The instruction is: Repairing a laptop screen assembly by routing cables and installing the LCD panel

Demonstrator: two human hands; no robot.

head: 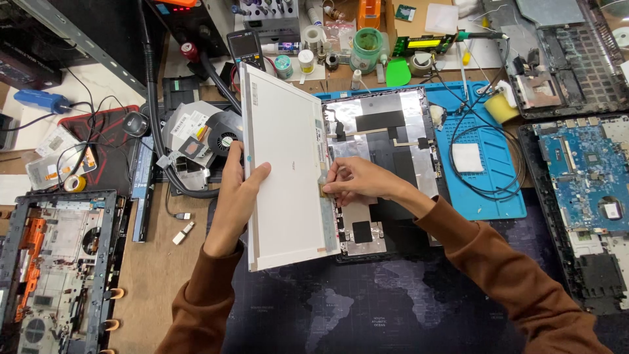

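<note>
Holding the white screen panel point(288, 170) tilted above the laptop lid point(386, 151), my left hand point(236, 190) grips its edge; right hand point(350, 180) fingers pinch the strip at its right edge.

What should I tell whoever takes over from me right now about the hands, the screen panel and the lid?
Left hand: grips the left edge of the white screen panel, holding it tilted up.
Right hand: fingers pinch at the panel's right edge, by the tape strip there.
Laptop lid: lies flat on the dark mat, foil lining exposed, under and right of the panel.
Done: panel lifted off the lid.
Left: whether a cable still joins panel and lid cannot be seen; check that edge before moving the panel away.
</note>
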